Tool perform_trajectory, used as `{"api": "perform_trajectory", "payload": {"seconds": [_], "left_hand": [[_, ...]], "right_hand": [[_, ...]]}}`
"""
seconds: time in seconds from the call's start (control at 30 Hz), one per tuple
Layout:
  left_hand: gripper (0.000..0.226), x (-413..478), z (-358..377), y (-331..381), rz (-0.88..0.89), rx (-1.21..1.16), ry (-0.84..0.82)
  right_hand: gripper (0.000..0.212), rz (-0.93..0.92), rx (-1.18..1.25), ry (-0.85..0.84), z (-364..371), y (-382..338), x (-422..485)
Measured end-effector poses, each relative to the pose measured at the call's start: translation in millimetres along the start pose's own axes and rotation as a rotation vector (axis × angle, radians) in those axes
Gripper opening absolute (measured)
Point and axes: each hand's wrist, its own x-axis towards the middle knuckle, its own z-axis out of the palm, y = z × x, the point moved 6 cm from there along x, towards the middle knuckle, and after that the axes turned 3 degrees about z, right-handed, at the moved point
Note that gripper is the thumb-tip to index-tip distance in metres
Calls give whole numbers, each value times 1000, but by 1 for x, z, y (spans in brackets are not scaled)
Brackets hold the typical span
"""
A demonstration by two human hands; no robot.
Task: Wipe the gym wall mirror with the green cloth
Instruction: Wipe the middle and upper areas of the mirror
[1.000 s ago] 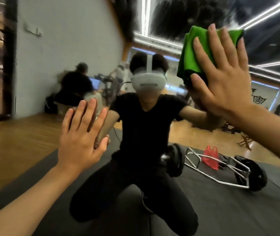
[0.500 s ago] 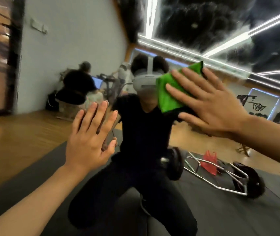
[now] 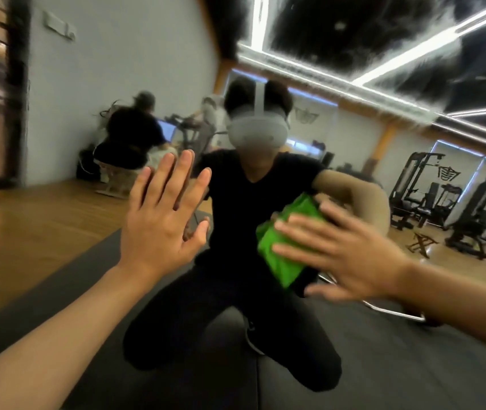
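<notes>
The wall mirror [image 3: 67, 255] fills the whole head view and reflects me kneeling in black clothes. My left hand [image 3: 162, 220] lies flat on the glass, fingers straight and pointing up. A folded green cloth [image 3: 283, 250] sits against the glass at centre right. My right hand [image 3: 342, 255] presses it there with spread, straight fingers pointing left. The palm hides the cloth's right part. The picture is blurred by motion.
In the reflection, a dark floor mat [image 3: 413, 365] lies under my knees beside a wooden floor [image 3: 28, 232]. A metal bar frame [image 3: 395, 313] shows behind my right wrist. Weight machines [image 3: 425, 190] stand at far right. A seated person [image 3: 135, 134] is at back left.
My right hand has swept the green cloth down the glass from upper right, past head height, to chest height. My left hand has stayed flat on the mirror.
</notes>
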Motion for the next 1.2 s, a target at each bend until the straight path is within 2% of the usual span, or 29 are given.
{"api": "perform_trajectory", "payload": {"seconds": [0.13, 0.2, 0.23, 0.27, 0.37, 0.43, 0.6, 0.73, 0.83, 0.93, 1.0, 1.1, 1.2], "left_hand": [[66, 0, 0, 1, -9, -7, 8], [68, 0, -1, 3, -17, -27, -1], [69, 1, -2, 3, -20, -39, -6], [70, 2, -3, 3, -24, -54, -12], [73, 6, -9, 2, -36, -117, -38], [73, 5, -13, 5, -57, -152, -52], [70, -57, -20, 29, -62, -191, -80], [66, -131, -12, 35, -237, -183, -102], [83, -161, 0, 42, -307, -153, -223], [102, -170, 6, 40, -286, -164, -300], [106, -171, 10, 39, -263, -150, -318], [103, -174, 15, 36, -254, -106, -316], [98, -178, 17, 38, -234, -120, -324]], "right_hand": [[74, 509, -2, 131, -47, 110, 25], [76, 739, 46, 198, -52, 112, 32], [78, 795, 65, 220, -48, 97, 34], [78, 787, 84, 222, -40, 71, 37], [78, 506, 116, 143, -5, -33, 39], [77, 387, 124, 84, 13, -79, 26], [72, 440, 151, 118, 20, -94, 20], [72, 469, 168, 146, 19, -100, 22], [73, 532, 189, 145, 22, -108, 21], [73, 545, 222, 113, 34, -138, 12], [74, 471, 234, 37, 53, -181, -3], [76, 228, 202, -126, 81, -249, -35], [71, 113, 255, -140, 83, -245, -53]]}}
